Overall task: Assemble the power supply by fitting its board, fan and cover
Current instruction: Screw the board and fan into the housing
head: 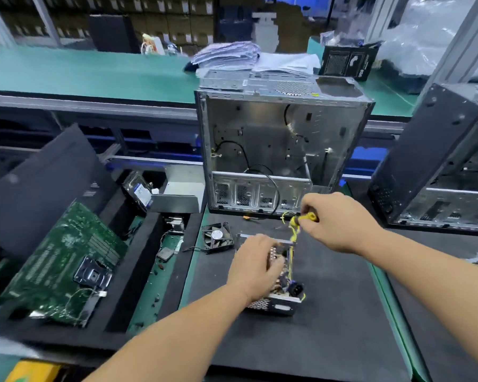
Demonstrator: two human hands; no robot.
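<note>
The power supply (pixel 280 282), its casing open at the top with board and wiring showing, sits on the dark mat (pixel 329 312) of the table, in front of the open computer case (pixel 282 150). The left hand (pixel 255 267) lies over the power supply's top, fingers (pixel 271 271) curled down onto its innards. The right hand (pixel 334 221), above and just beyond the power supply, pinches a yellow connector (pixel 305 218) whose yellow wires (pixel 294 235) run down into the unit. The small fan (pixel 218 237) lies just left of the power supply, apart from it, its round label too blurred to read. A green motherboard (pixel 64 263) leans in a foam tray farther left. Bare mat lies open nearer the person and to the power supply's right.
</note>
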